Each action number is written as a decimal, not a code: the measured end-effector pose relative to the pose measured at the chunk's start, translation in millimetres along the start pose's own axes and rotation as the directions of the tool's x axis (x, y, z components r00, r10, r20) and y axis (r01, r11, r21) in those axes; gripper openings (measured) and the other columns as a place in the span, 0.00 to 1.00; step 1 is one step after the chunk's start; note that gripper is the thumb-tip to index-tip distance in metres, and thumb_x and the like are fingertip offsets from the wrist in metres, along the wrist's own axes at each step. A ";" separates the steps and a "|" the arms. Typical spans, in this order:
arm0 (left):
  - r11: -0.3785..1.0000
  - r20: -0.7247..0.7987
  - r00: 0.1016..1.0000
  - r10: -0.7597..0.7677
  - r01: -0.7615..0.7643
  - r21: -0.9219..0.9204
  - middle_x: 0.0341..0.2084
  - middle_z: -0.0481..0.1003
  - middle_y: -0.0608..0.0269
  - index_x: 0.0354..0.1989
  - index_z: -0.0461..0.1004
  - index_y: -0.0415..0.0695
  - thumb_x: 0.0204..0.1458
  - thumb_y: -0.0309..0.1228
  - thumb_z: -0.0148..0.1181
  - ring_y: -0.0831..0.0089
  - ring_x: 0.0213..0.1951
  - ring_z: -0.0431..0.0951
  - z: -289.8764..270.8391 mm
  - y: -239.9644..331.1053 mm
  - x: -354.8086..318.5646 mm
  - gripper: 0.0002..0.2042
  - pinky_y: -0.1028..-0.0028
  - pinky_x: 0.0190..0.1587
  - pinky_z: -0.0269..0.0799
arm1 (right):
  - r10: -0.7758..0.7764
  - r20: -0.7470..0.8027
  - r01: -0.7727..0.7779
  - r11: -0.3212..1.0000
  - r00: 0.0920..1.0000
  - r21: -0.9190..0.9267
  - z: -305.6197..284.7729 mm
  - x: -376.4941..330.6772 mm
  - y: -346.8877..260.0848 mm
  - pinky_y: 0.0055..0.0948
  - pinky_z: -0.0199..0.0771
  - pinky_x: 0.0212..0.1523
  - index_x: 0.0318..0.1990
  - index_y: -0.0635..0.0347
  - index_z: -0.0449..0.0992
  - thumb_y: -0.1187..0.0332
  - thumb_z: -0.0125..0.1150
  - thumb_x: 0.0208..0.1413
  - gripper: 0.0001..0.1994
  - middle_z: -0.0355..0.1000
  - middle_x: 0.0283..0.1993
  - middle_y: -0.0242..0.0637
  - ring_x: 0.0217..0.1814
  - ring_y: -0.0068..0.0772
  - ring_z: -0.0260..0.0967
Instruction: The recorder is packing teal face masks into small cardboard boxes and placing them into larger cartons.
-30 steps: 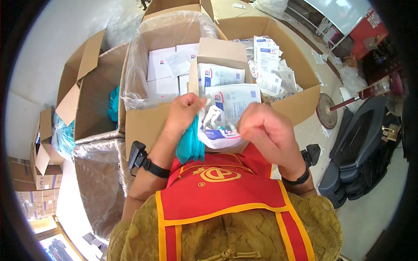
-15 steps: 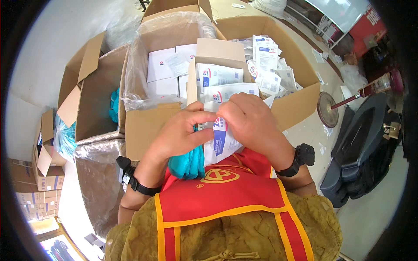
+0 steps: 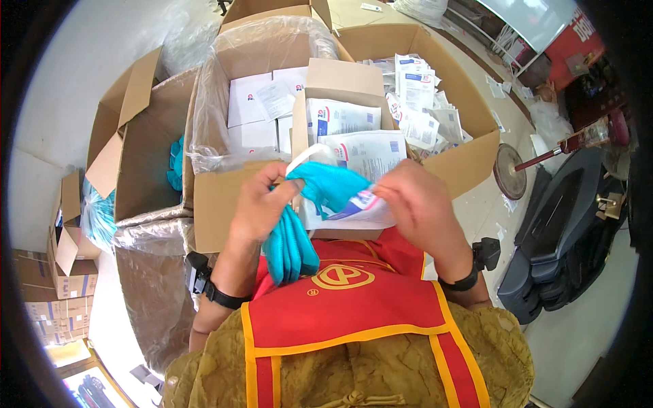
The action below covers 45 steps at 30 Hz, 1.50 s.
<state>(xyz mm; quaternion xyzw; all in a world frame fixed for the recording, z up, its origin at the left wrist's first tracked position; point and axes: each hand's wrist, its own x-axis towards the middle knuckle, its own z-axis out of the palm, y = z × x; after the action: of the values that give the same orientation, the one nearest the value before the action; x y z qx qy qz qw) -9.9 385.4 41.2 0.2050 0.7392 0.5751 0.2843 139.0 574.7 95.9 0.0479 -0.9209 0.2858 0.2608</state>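
Observation:
My left hand (image 3: pixel 257 204) grips a teal folded face mask (image 3: pixel 326 183), thumb on top, with a white ear loop arching above. A bunch of more teal masks (image 3: pixel 287 248) hangs below the same hand, in front of my red apron (image 3: pixel 354 306). To the right, my right hand (image 3: pixel 420 204) pinches the edge of a white-and-blue pouch (image 3: pixel 364 217). The mask's right end overlaps the pouch; whether it is inside cannot be made out. Just beyond my hands, a small carton (image 3: pixel 343 73) holds flat white-and-blue pouches (image 3: pixel 371 151).
Behind is a plastic-lined carton (image 3: pixel 265 54) of white boxes (image 3: pixel 248 102). A large carton (image 3: pixel 462 160) at right holds loose pouches (image 3: pixel 416 88). Another carton (image 3: pixel 146 170) at left has teal masks inside. A round-based stand (image 3: pixel 510 171) and a dark padded seat (image 3: pixel 564 231) stand far right.
My hands have moved apart. A teal mask with its loop now shows between them, raised in my left hand. The pouch has tipped from upright to lying nearly flat by my right hand.

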 end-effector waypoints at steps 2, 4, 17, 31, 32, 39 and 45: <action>0.965 -0.089 0.996 -0.015 -0.009 -0.261 0.24 0.73 0.70 0.35 0.74 0.41 0.50 0.28 0.55 0.83 0.25 0.70 -8.9 5.6 0.6 0.06 0.80 0.28 0.66 | 0.135 -0.036 -0.130 0.985 0.990 0.111 -11.0 -7.9 6.7 0.36 0.66 0.30 0.28 0.60 0.69 0.71 0.57 0.52 0.05 0.66 0.27 0.40 0.31 0.43 0.67; 0.939 -0.044 0.996 -0.080 0.061 -0.338 0.21 0.71 0.71 0.36 0.72 0.42 0.48 0.25 0.56 0.84 0.22 0.68 -34.2 -0.7 6.5 0.06 0.82 0.24 0.64 | 0.197 -0.019 -0.195 0.978 0.980 0.073 -26.2 -15.5 25.3 0.36 0.67 0.32 0.28 0.61 0.70 0.71 0.57 0.53 0.05 0.68 0.29 0.42 0.32 0.44 0.67; 0.980 -0.065 0.994 0.083 -0.093 -0.176 0.22 0.73 0.69 0.57 0.62 0.40 0.47 0.18 0.57 0.86 0.23 0.67 -51.6 8.2 -0.6 0.25 0.84 0.28 0.62 | 0.297 0.452 -0.120 0.918 0.841 -0.379 58.2 51.9 115.7 0.38 0.69 0.41 0.41 0.59 0.73 0.66 0.63 0.47 0.14 0.69 0.42 0.42 0.42 0.47 0.69; 0.861 -0.371 0.922 0.114 -0.278 -0.426 0.20 0.68 0.63 0.20 0.61 0.48 0.59 0.47 0.48 0.80 0.18 0.59 -61.8 -2.0 19.2 0.20 0.79 0.20 0.57 | 0.234 0.296 -0.173 0.961 0.926 -0.216 49.8 40.4 91.9 0.38 0.67 0.34 0.31 0.57 0.69 0.67 0.61 0.47 0.07 0.68 0.36 0.38 0.35 0.44 0.69; 0.880 -0.365 0.921 0.139 -0.284 -0.381 0.19 0.68 0.62 0.18 0.60 0.48 0.59 0.48 0.48 0.80 0.18 0.58 -57.5 0.6 20.9 0.21 0.78 0.20 0.56 | 0.159 0.246 -0.109 0.973 0.956 -0.204 46.1 37.0 84.7 0.38 0.67 0.32 0.29 0.57 0.68 0.68 0.61 0.48 0.07 0.68 0.35 0.38 0.34 0.45 0.68; 0.967 0.044 0.966 0.254 -0.255 0.009 0.19 0.71 0.68 0.23 0.72 0.42 0.52 0.33 0.60 0.84 0.23 0.66 -8.0 26.7 10.2 0.10 0.80 0.24 0.61 | 0.085 0.296 -0.033 0.984 0.951 -0.175 3.6 35.3 20.1 0.44 0.68 0.29 0.30 0.56 0.66 0.67 0.59 0.50 0.07 0.68 0.29 0.40 0.32 0.50 0.70; 0.927 0.164 0.913 0.373 -0.372 -0.033 0.23 0.74 0.71 0.33 0.76 0.39 0.52 0.25 0.59 0.85 0.28 0.69 14.9 37.3 0.3 0.04 0.81 0.30 0.65 | -0.019 0.295 0.062 0.988 0.955 -0.138 -7.3 37.6 1.4 0.43 0.69 0.29 0.30 0.57 0.65 0.67 0.59 0.49 0.08 0.68 0.30 0.39 0.32 0.49 0.70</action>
<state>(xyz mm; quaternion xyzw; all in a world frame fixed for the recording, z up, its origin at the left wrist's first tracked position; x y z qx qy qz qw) -1.2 406.0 74.6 0.3895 0.6597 0.5998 0.2309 109.7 582.2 119.4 0.0894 -0.9666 0.2020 0.1301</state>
